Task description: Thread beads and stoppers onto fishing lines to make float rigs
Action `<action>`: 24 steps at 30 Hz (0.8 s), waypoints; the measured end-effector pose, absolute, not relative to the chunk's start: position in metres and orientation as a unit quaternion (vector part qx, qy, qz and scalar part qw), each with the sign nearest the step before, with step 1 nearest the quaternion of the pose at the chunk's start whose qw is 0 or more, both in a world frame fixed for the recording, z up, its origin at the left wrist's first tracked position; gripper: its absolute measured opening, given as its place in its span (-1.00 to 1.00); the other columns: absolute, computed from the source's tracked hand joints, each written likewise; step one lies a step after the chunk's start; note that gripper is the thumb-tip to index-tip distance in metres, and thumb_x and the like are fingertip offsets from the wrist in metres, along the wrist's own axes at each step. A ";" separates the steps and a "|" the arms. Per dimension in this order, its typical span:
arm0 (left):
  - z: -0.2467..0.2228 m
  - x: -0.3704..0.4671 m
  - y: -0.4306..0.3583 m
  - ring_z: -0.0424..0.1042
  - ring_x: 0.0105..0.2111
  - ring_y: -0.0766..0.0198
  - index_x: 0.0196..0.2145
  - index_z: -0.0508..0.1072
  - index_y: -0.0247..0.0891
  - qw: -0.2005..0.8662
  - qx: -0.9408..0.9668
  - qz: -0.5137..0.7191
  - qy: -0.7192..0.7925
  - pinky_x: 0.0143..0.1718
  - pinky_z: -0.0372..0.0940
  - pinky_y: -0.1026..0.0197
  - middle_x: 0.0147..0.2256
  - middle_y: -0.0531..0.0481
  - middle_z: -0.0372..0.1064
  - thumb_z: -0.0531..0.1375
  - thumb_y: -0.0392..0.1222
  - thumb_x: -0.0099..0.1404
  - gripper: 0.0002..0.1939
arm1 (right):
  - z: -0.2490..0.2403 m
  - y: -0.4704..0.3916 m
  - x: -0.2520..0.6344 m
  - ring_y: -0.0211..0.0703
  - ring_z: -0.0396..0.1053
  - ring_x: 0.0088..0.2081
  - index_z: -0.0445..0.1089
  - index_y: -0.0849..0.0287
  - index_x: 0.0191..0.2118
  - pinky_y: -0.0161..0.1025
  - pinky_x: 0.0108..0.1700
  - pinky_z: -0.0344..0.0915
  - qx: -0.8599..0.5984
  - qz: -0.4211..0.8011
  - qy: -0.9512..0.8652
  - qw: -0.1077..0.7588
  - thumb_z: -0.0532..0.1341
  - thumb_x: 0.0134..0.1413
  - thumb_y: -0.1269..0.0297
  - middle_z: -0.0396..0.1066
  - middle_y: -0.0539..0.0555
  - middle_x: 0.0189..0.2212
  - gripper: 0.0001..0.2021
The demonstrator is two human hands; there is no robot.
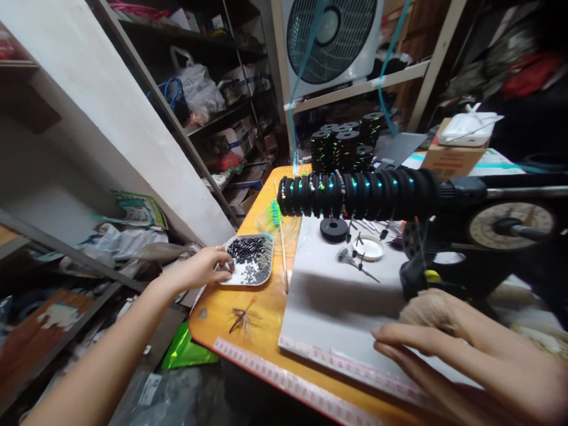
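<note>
Left hand [206, 266] narrow at tray [238, 274], grip unclear; right hand [470, 349] above board [337, 319], hold unclear. Rings [368, 194] lined up, beads [248, 249] loose in tray (part-done, seemingly).

one view, worn on the head

we look forward and down from the person's head, close over the orange table [268, 322], with the left hand [217, 265] and the nearer right hand [448, 343] below us. past the table's far end, we face the shelves [213, 121] and the fan [331, 35].
</note>
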State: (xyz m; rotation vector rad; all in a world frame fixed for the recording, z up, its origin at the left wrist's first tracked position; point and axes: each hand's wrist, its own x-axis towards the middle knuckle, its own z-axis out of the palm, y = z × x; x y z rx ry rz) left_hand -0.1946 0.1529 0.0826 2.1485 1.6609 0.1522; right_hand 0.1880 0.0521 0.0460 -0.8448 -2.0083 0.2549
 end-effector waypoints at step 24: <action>0.035 0.018 0.025 -0.36 -0.65 0.61 -0.46 0.57 -0.26 0.727 0.105 0.607 0.304 -0.71 -0.19 0.52 -0.46 0.07 0.44 0.52 -0.16 -0.06 -0.75 | 0.065 0.040 0.182 -0.27 0.36 -0.45 0.40 0.13 -0.32 -0.35 -0.44 0.32 -0.331 0.080 -0.840 0.423 0.22 0.03 0.55 0.37 0.00 -0.49 -0.84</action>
